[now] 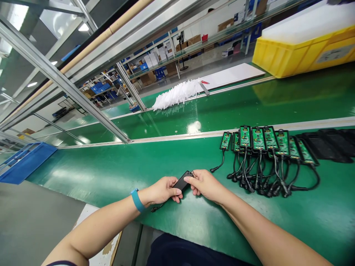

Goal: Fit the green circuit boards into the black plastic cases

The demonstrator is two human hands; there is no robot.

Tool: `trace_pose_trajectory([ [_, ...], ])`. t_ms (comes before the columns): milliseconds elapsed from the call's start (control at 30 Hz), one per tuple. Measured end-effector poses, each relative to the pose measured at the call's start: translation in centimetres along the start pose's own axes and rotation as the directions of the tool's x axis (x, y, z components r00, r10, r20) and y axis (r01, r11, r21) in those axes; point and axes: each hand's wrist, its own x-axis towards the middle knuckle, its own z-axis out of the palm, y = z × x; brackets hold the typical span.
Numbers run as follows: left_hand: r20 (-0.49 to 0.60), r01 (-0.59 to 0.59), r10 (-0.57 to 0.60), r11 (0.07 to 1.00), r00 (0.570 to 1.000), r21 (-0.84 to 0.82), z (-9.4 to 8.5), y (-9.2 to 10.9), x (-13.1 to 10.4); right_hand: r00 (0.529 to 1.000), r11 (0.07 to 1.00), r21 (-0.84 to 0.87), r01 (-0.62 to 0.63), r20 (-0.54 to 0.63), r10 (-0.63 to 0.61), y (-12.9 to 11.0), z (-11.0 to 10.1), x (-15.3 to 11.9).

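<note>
Both left hand (163, 190) and right hand (204, 183) pinch a smooth, oblong black case (181, 182) between fingers (175, 191) above glossy green tabletop (111, 166).

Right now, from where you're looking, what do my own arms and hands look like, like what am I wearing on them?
Your left hand and right hand are both gloveless. A wide teal band circles the left wrist; the right wrist shows nothing worn. A dark sleeve edge just shows on the left arm.
</note>
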Motion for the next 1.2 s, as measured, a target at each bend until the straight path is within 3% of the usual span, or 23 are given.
trace_pose_trajectory([
  [233, -0.044, -0.059, 0.063, 0.994, 0.997, 0.089, 0.3, -0.3, -0.2, 0.999, 0.992, -0.121, 0.025, -0.039, -0.03, -0.8, 0.4, -0.7],
  [400, -0.049, -0.082, 0.086, 0.994, 0.995, 0.076, 0.5, 0.1, -0.8, 0.968, 0.919, -0.341, 0.198, -0.08, -0.238, -1.7, 0.5, -1.7],
  [533, 0.034, -0.072, 0.071, 0.997, 0.997, 0.016, 0.3, 0.1, -1.5, 0.931, 0.838, -0.44, 0.323, -0.013, -0.366, -1.6, 0.6, -2.1],
  [667, -0.017, -0.132, 0.133, 0.99, 0.991, 0.058, -0.1, -0.1, -2.3, 0.874, 0.753, -0.5, 0.428, 0.015, -0.487, -1.6, 0.8, -2.5],
  [833, -0.136, -0.196, 0.245, 0.934, 0.96, 0.299, 0.0, 0.5, -3.1, 0.843, 0.729, -0.48, 0.488, 0.041, -0.537, -1.7, 0.8, -3.0],
  [1033, -0.175, -0.205, 0.311, 0.869, 0.934, 0.451, -0.1, 1.0, -3.9, 0.837, 0.745, -0.429, 0.512, 0.051, -0.546, -1.7, 0.9, -2.9],
  [1200, -0.17, -0.21, 0.322, 0.856, 0.931, 0.473, -0.8, 1.4, -4.6, 0.877, 0.846, -0.244, 0.473, 0.038, -0.479, -2.2, 0.7, -2.5],
])
